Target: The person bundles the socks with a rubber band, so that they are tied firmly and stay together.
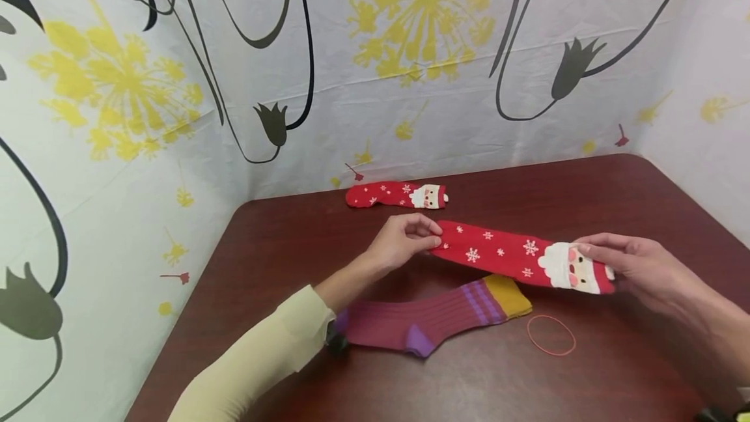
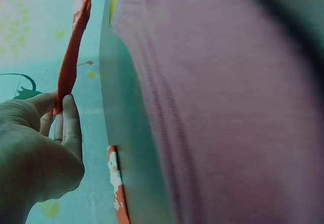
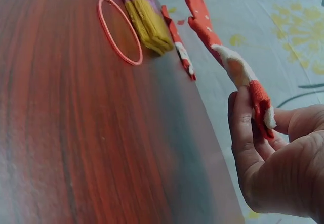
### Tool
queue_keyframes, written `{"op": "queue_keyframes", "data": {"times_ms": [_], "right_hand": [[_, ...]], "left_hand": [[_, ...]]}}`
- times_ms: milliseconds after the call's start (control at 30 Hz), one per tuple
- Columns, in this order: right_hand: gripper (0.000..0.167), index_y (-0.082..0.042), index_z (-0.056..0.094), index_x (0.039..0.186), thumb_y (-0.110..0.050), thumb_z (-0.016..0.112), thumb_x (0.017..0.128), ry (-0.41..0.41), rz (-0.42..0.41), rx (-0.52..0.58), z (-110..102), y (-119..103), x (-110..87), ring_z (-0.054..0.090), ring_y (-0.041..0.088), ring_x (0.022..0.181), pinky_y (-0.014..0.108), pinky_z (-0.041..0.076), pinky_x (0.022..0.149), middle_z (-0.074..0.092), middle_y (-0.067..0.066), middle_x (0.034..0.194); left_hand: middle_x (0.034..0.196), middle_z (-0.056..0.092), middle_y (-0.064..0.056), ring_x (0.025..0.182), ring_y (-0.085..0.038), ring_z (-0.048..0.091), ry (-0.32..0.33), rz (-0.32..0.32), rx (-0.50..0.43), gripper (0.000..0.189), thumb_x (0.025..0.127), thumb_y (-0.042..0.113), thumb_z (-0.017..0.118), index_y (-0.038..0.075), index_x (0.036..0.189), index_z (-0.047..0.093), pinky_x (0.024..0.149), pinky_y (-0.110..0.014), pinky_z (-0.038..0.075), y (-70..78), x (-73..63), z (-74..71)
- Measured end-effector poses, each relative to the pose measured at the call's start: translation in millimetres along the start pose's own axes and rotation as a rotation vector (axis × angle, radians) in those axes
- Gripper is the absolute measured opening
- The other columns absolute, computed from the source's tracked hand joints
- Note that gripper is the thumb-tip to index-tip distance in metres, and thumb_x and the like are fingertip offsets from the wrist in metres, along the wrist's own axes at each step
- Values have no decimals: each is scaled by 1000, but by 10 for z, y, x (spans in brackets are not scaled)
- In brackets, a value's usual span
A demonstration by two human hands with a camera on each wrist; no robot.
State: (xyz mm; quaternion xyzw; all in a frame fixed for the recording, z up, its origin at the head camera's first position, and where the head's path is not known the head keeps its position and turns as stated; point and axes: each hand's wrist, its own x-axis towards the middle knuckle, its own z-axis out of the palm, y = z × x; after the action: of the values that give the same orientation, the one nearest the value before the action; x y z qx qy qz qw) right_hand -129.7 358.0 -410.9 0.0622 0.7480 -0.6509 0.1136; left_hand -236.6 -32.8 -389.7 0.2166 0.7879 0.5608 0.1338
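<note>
A red sock (image 1: 498,253) with white snowflakes and a Santa face is stretched out between both hands above the table. My left hand (image 1: 404,239) pinches its plain red end between thumb and fingers; the left wrist view shows this sock (image 2: 72,57) edge-on. At the Santa-face cuff, my right hand (image 1: 650,272) grips with the thumb on top, and in the right wrist view the fingers (image 3: 243,128) lie under the cuff. Below the held sock lies a purple-maroon sock (image 1: 398,327) with a yellow cuff, its toe partly hidden by the left sleeve.
Another red Santa sock (image 1: 387,195) lies flat near the back edge of the dark wooden table (image 1: 586,383). A thin pinkish-red loop (image 1: 551,335) sits beside the yellow cuff. Flower-patterned cloth (image 1: 375,109) hangs behind and at the sides of the table.
</note>
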Motion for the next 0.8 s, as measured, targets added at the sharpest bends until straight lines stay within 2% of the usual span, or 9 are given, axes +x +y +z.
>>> {"op": "queue_keyframes", "data": {"times_ms": [167,367,500,700,800], "right_hand": [[19,-34,76,108,-21,63,109,-36,-4,-33,120,-12,13,74,16,88,33,63,77,76,-7,103],[19,-26,76,116,-14,62,108,-97,-43,-5,258,-32,13,75,20,90,37,64,78,77,-2,106],[19,-18,74,123,-13,65,107,-137,-38,1,340,-46,13,75,20,93,37,64,79,77,-1,110],[39,5,59,141,-10,67,105,-207,-48,-26,444,-81,3,74,18,101,35,62,84,77,7,118],[50,11,52,145,-11,69,104,-212,-57,-70,499,-95,2,73,14,104,33,61,86,76,11,122]], "left_hand": [[93,76,-6,78,-15,72,-5,-54,-24,15,94,6,82,4,109,79,83,-43,63,-62,-194,-100],[95,76,-8,82,-20,75,-7,-117,-49,18,94,9,83,4,110,78,83,-42,63,-101,-445,-244],[96,75,-9,84,-21,75,-21,-144,-46,18,96,11,81,4,111,77,82,-40,63,-146,-620,-330],[98,74,-9,85,-23,77,-35,-181,-16,19,97,13,80,4,114,76,80,-36,63,-214,-867,-413],[99,75,-8,84,-23,77,-33,-197,-10,21,97,14,80,4,115,77,80,-35,63,-230,-972,-435]]}}
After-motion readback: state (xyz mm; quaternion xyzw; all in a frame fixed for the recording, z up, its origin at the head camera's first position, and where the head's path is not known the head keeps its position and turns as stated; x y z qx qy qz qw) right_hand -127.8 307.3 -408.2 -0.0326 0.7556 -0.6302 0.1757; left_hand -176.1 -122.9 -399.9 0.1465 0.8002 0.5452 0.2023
